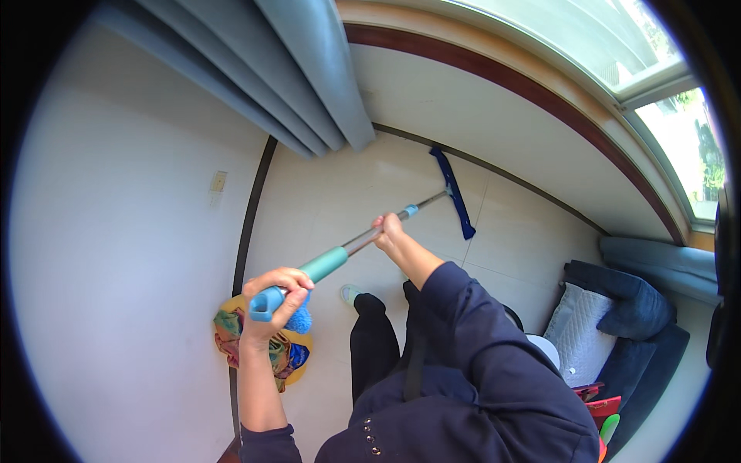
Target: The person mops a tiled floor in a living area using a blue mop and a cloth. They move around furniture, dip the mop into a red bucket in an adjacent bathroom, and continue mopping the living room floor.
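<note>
From the wearer's head, a wide fisheye camera looks steeply down past the hands (388, 229) to the floor (316, 204).

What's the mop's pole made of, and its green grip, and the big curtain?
The pole is probably metal: it's silvery and shiny. The green grip looks like smooth plastic or rubber: one even colour, no weave visible. The blue-grey curtain seems smooth cloth, because it hangs in soft folds.

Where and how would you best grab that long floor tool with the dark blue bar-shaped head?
Probably by the green cylindrical sleeve, from the person's side: it is thicker than the silver metal pole and sits away from the dark blue bar-shaped head. The left hand holds that end; the right hand grips the pole.
</note>
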Demonstrator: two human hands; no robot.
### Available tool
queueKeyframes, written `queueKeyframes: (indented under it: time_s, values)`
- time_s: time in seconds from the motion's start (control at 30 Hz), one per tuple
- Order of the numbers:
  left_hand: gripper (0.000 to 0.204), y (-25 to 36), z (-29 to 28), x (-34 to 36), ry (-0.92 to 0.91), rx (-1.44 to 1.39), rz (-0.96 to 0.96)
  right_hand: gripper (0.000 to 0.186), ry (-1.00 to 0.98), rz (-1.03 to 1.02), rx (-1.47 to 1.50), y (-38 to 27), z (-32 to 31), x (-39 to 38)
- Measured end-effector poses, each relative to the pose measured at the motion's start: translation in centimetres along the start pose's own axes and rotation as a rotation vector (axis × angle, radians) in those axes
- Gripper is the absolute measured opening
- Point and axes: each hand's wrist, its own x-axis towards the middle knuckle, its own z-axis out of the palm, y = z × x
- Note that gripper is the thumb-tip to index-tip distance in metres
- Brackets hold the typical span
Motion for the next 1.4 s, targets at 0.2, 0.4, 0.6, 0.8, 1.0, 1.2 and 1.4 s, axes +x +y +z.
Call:
queueKeyframes:
  time_s: [0.2,0.4,0.6,0.8,1.0,1.2,1.4]
  values:
    - [0.009,-4.0,-6.3,-8.3,0.259,0.068,-0.025,0.003,0.015,0.006,-0.402,11.7,3.9,0.2]
    - [0.013,-4.3,-7.9,-17.4,0.467,0.186,-0.015,0.002,0.042,0.017,-0.805,19.9,1.4,-2.3]
    - [0.012,-1.7,-10.6,-19.2,0.512,0.07,0.008,0.018,0.077,-0.009,-0.722,21.8,1.5,-6.8]
    - [0.014,-4.8,-10.8,-11.4,0.194,0.023,0.029,0.011,-0.011,-0.091,-0.469,14.3,2.4,0.2]
    - [0.011,-10.5,-13.5,-3.8,0.445,-0.289,-0.127,0.014,-0.025,0.0,-0.36,13.2,9.5,5.1]
    - [0.011,-11.1,-21.8,0.5,0.466,-0.183,-0.108,0.014,0.032,0.054,-0.373,19.2,17.1,7.0]
    - [0.012,-11.0,-23.8,1.1,0.613,-0.075,-0.029,0.015,-0.062,0.115,-0.506,23.8,23.6,9.0]
